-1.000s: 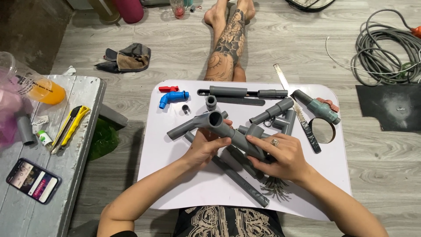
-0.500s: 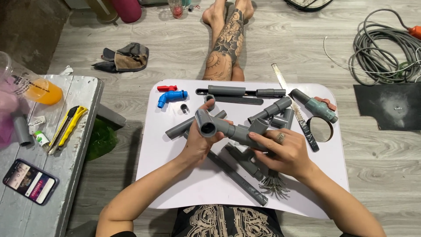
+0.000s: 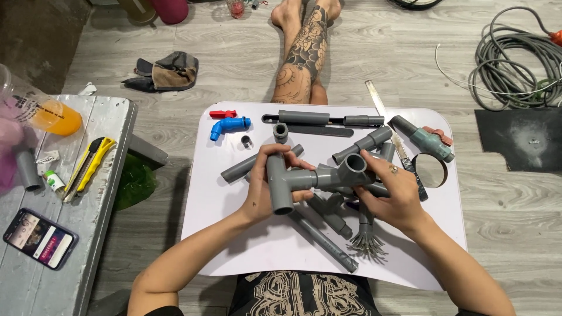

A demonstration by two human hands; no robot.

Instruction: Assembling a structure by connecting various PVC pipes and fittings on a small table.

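My left hand [image 3: 266, 187] grips a grey tee fitting [image 3: 280, 190] at the left end of a grey pipe assembly [image 3: 319, 177]. My right hand [image 3: 389, 196], with a ring on one finger, holds the right end, where another grey fitting [image 3: 353, 165] opens upward. The assembly is lifted just above a white lap table [image 3: 234, 234]. Loose grey pipes [image 3: 328, 240] and fittings lie under and around both hands.
On the white table lie a blue tap [image 3: 229, 126], a red handle [image 3: 222, 113], a grey ball valve [image 3: 424, 138], a tape roll [image 3: 430, 171] and a ruler [image 3: 383, 114]. Another person's tattooed legs [image 3: 301, 55] stretch beyond it. A grey bench [image 3: 102, 193] at left holds a phone [image 3: 40, 237] and yellow knife [image 3: 88, 165]. Coiled cable [image 3: 512, 64] lies right.
The pipe assembly has turned in my hands: the left tee now points its open end down toward me, and my left hand has shifted its grip onto the tee.
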